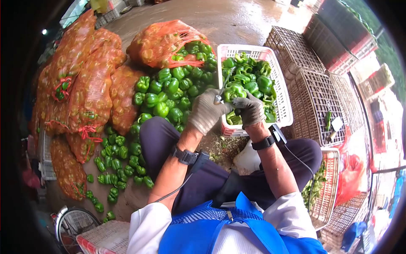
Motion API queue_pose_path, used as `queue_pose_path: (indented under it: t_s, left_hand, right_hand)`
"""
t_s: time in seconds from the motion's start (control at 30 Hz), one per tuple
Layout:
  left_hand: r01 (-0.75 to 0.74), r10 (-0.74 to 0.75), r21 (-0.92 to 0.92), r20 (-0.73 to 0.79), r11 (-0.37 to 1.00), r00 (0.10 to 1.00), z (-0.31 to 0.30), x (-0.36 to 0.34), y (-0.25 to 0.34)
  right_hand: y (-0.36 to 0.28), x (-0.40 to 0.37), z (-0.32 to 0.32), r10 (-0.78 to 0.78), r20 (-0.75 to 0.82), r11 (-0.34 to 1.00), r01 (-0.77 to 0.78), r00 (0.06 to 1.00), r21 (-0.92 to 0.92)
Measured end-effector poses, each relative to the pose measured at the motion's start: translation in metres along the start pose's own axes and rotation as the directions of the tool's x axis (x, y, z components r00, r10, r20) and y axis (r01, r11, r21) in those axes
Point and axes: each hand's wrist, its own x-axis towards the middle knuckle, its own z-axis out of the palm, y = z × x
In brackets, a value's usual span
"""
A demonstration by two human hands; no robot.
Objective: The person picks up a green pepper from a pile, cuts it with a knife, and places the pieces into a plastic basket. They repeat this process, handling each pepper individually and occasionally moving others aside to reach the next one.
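Note:
My left hand [207, 111], in a grey knit glove, is closed around a knife [218, 99] whose thin blade points up and away. Also gloved, my right hand [251, 108] is closed on a green bell pepper [234, 91], its fingers at the pepper's near side. Both hands are close together over the near left part of a white plastic crate [284, 96]. Inside that crate lie many green peppers [252, 86], several of them cut open. The left fingertips are partly hidden between the hands.
Loose green peppers [172, 86] are heaped left of the crate, with more on the floor by my left knee. Orange mesh sacks [95, 80] stand at the left, another sack [154, 42] lies beyond the heap. Stacked crates [315, 99] and a crate of green scraps [332, 182] are on the right.

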Motion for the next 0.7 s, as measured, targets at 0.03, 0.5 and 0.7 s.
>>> queue_pose_path:
  t_s: [0.03,0.5,0.7]
  left_hand:
    - [-0.08,0.08,0.12,0.007,0.99,0.997,0.003,-0.002,-0.003]
    - [-0.02,-0.11,0.623,0.17,0.782,0.979,0.04,0.007,-0.017]
    - [-0.098,-0.12,0.643,0.286,0.76,0.951,0.055,0.023,-0.013]
  right_hand:
    - [0.003,0.001,-0.005,0.042,-0.026,0.993,-0.039,0.999,0.109]
    - [-0.006,0.003,-0.042,0.141,-0.127,0.969,-0.111,0.982,0.223]
    - [-0.01,0.007,-0.046,0.139,-0.163,0.958,-0.091,0.977,0.271]
